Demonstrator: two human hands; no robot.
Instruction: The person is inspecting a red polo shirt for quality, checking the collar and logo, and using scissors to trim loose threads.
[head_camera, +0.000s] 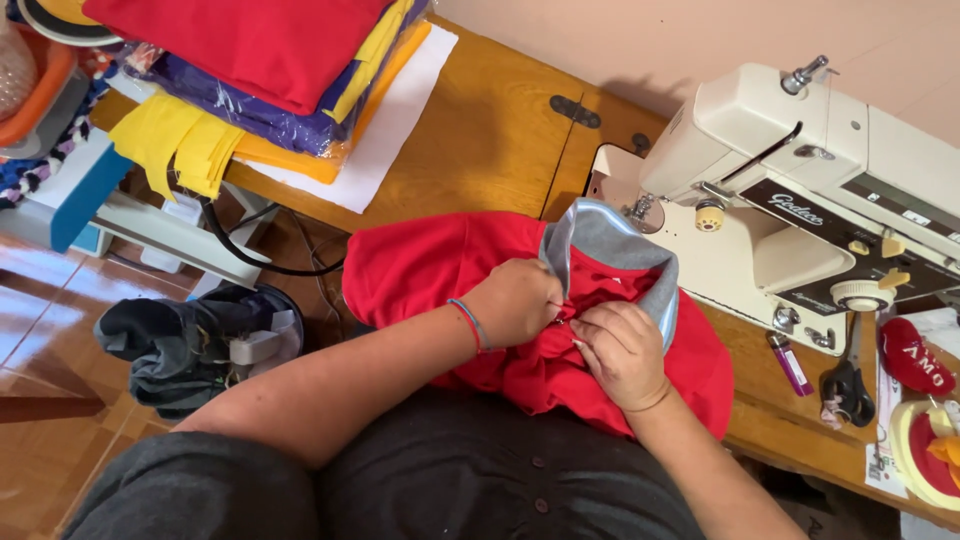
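Looks like early going: both the left hand (515, 300) and right hand (622, 350) are pinching the red garment (420, 265) closed near its grey collar (610, 235), nothing's sitting under the sewing machine (800, 190) yet.

A red fabric garment with a grey collar (430, 265) lies on the brown wooden surface (480, 140), spilling over its near edge onto the person's lap. The left hand (515, 300) and right hand (622, 352) meet on it, just beside each other. Right of the garment stands a cream sewing machine (800, 190). Before the machine lie a purple lighter (790, 362) and black-handled scissors (848, 382). Far left on the surface sits a stack of folded red, purple and yellow cloth (260, 70).
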